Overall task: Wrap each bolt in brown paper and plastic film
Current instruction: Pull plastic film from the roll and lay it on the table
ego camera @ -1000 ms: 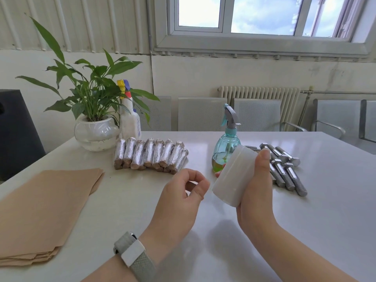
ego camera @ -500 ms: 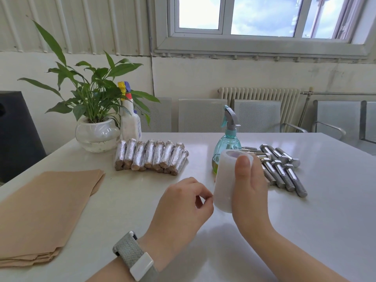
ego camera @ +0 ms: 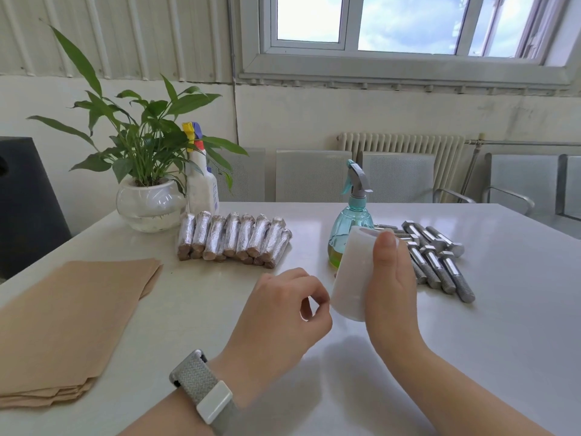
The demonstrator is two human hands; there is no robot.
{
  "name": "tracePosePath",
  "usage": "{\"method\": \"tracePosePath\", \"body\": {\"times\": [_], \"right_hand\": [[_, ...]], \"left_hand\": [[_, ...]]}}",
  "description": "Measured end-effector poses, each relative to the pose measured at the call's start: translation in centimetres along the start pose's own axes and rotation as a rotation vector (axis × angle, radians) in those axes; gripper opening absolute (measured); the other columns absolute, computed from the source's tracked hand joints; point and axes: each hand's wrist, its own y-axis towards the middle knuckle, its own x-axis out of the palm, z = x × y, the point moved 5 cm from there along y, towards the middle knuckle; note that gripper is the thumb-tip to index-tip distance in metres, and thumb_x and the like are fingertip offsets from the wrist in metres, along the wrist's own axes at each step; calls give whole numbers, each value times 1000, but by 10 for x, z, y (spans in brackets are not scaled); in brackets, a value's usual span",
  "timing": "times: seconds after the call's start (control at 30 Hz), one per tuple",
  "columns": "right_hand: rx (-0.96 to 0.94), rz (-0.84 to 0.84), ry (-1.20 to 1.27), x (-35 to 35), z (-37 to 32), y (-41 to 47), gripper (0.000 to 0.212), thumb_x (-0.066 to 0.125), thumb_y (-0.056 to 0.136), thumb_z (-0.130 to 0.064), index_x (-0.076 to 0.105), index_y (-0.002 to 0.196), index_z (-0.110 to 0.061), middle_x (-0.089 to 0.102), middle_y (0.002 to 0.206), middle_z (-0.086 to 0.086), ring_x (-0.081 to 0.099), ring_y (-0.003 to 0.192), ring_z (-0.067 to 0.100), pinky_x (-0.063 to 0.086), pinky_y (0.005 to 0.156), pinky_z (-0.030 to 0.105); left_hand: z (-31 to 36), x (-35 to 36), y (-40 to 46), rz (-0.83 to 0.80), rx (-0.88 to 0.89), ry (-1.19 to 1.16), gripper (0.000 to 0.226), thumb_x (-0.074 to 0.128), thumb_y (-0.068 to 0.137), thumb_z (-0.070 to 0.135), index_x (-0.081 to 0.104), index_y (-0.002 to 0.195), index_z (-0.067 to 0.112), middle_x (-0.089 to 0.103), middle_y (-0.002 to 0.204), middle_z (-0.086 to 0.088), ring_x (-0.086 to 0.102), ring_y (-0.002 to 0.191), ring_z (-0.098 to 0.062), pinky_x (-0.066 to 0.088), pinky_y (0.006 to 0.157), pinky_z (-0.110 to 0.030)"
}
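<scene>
— What's nearest?

— The left hand (ego camera: 276, 313), a banded watch (ego camera: 206, 393) on its wrist. Its fingers are curled, thumb and forefinger pinched together right at the lower edge of the film roll (ego camera: 353, 275); whether they have caught the film's loose end I cannot tell, it is too fine to see.

— And the other grip?

— The right hand (ego camera: 390, 287) is wrapped round the roll, thumb laid up its near side, holding it almost upright above the bench (ego camera: 503, 341).

— Where is the paper?

— A stack of brown paper sheets (ego camera: 69, 322) lies well to the left of the left hand, flat on the bench.

— The bolts?

— Bare bolts (ego camera: 440, 259) lie in a cluster just beyond and right of the right hand. A row of wrapped bolts (ego camera: 234, 239) sits beyond the left hand, side by side.

— Anything further back?

— A teal spray bottle (ego camera: 350, 221) stands directly behind the roll. Far left, past the wrapped row, a potted plant (ego camera: 147, 171) with a white spray bottle (ego camera: 201, 184) beside it.
</scene>
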Motion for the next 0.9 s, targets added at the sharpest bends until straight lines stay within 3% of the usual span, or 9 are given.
{"method": "tracePosePath", "body": {"times": [0.07, 0.17, 0.47, 0.73, 0.9], "right_hand": [[7, 3, 8, -1, 1, 1, 48, 34, 76, -79, 57, 89, -39, 63, 78, -12, 61, 69, 6, 48, 58, 27], [-23, -14, -3, 1, -3, -1, 43, 34, 78, -78, 58, 88, -45, 64, 80, -15, 62, 69, 3, 48, 54, 20], [-70, -46, -73, 5, -3, -6, 45, 34, 78, -79, 58, 94, -44, 65, 84, -12, 63, 74, 9, 48, 56, 21], [-55, -31, -49, 4, -2, -5, 46, 35, 79, -78, 58, 95, -41, 65, 82, -13, 62, 69, 5, 48, 54, 17], [-25, -37, -31, 3, 0, -3, 49, 34, 77, -79, 57, 95, -40, 65, 82, -13, 63, 69, 4, 48, 53, 17]], "left_hand": [[-3, 0, 0, 9, -28, -18, 15, 58, 80, 32, 71, 80, 25, 65, 81, 13, 61, 69, -8, 46, 81, -36], [-5, 3, 0, -20, -34, 6, 24, 58, 82, 38, 77, 93, 27, 68, 94, 20, 62, 70, -4, 46, 86, -37], [-7, 6, 1, -66, -26, 85, 9, 67, 80, 23, 70, 72, 26, 63, 72, 10, 60, 65, -7, 35, 87, -30], [-4, 5, 3, -79, -8, 103, 8, 57, 77, 27, 61, 71, 25, 55, 73, 11, 56, 69, -9, 33, 82, -24], [-9, 3, 1, -39, -43, 48, 9, 58, 79, 34, 66, 76, 29, 63, 78, 13, 60, 70, -8, 39, 87, -32]]}}
